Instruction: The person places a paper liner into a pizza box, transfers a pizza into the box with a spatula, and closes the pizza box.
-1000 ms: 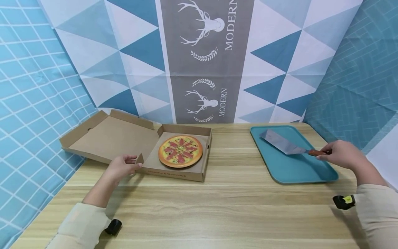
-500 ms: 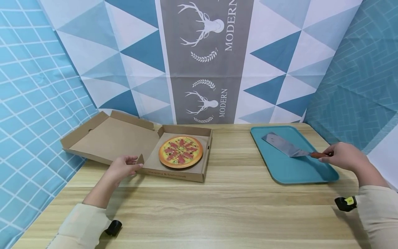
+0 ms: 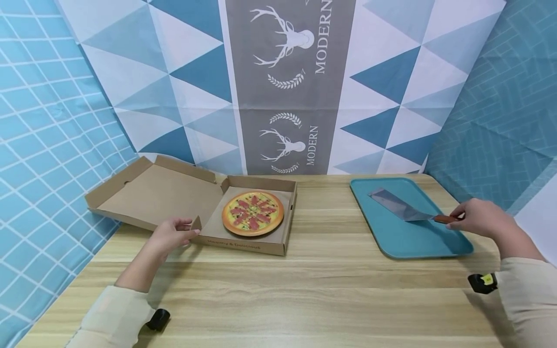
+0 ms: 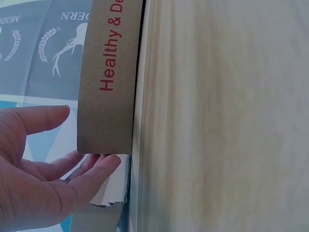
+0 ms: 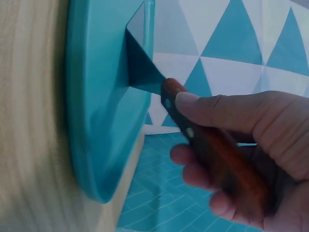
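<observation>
My right hand (image 3: 478,220) grips the wooden handle (image 5: 212,145) of a metal spatula (image 3: 398,205), thumb along its top and fingers wrapped beneath. The blade lies low over a teal tray (image 3: 417,244) at the right, its flat end pointing to the back left. At the left, my left hand (image 3: 171,237) is at the near corner of an open cardboard pizza box (image 3: 243,243). In the left wrist view its fingertips (image 4: 112,162) touch the end of the box's printed front wall, while the thumb stands apart. A whole pizza (image 3: 252,213) with red toppings lies inside the box.
The box's lid (image 3: 165,193) is folded back to the left, near the blue tiled wall covering (image 3: 48,193). Wooden tabletop (image 3: 326,217) lies between box and tray. A patterned backdrop (image 3: 287,87) stands behind the table.
My right hand has shifted slightly, and the spatula's blade has swung a little to the right and nearer over the tray. My left hand, the box and the pizza stay put.
</observation>
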`<move>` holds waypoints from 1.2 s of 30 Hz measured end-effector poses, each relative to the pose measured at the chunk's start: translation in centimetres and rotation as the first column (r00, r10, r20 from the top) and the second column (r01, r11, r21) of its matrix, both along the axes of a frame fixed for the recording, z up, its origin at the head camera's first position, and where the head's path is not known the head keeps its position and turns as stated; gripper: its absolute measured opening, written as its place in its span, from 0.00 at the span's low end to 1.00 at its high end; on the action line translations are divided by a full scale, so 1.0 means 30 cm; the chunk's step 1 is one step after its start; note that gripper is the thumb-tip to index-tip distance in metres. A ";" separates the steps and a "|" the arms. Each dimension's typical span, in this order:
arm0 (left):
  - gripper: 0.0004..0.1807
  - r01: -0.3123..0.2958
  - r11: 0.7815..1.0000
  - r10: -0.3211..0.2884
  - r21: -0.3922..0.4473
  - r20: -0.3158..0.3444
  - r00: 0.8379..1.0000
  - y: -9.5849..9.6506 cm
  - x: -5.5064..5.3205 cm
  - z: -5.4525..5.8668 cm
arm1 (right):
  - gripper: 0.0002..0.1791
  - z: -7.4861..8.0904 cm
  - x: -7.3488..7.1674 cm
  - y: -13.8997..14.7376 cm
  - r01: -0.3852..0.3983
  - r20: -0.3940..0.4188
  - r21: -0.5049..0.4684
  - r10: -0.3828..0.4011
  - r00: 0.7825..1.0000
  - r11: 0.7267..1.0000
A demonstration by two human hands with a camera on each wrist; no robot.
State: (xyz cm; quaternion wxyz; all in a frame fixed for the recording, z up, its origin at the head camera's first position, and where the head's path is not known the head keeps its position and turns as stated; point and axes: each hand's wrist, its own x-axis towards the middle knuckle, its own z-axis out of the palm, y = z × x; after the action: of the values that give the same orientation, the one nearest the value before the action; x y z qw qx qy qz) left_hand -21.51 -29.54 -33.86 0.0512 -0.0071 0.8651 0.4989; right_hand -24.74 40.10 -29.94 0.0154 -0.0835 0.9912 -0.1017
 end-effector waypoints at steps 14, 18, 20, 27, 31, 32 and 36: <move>0.36 -0.018 1.000 0.018 -0.002 -0.005 1.000 0.009 0.011 -0.001 | 0.25 0.015 -0.047 -0.223 -0.132 -0.252 0.024 0.134 0.958 0.991; 0.35 -0.028 1.000 0.028 0.004 -0.006 1.000 0.009 0.013 0.002 | 0.22 -0.018 -0.085 -0.329 -0.235 -0.270 -0.120 0.196 0.943 0.965; 0.35 -0.047 0.999 0.046 0.019 0.002 0.999 0.011 0.015 0.005 | 0.22 -0.036 -0.106 -0.387 -0.268 -0.253 -0.193 0.216 0.943 0.944; 0.34 -0.151 0.985 0.148 0.077 0.054 0.988 0.015 0.024 0.015 | 0.24 -0.068 -0.233 -0.625 -0.213 -0.086 -0.399 0.194 0.977 0.892; 0.35 -0.198 0.962 0.180 0.187 0.109 0.978 0.031 0.038 0.013 | 0.25 -0.092 -0.317 -0.756 -0.179 -0.017 -0.529 0.200 0.980 0.829; 0.35 -0.206 0.954 0.182 0.218 0.126 0.975 0.038 0.042 0.010 | 0.25 -0.101 -0.333 -0.786 -0.172 0.000 -0.560 0.208 0.978 0.810; 0.38 -0.273 0.888 0.207 0.369 0.208 0.956 0.074 0.063 0.005 | 0.27 -0.128 -0.384 -0.890 -0.141 0.048 -0.657 0.228 0.972 0.740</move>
State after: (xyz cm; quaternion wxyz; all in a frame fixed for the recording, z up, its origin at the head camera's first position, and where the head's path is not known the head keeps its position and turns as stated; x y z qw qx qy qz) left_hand -19.63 -27.32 -33.72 0.0595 -0.1446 0.7323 0.6627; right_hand -36.25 13.39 -33.79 0.0576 -0.1750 0.8780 -0.4418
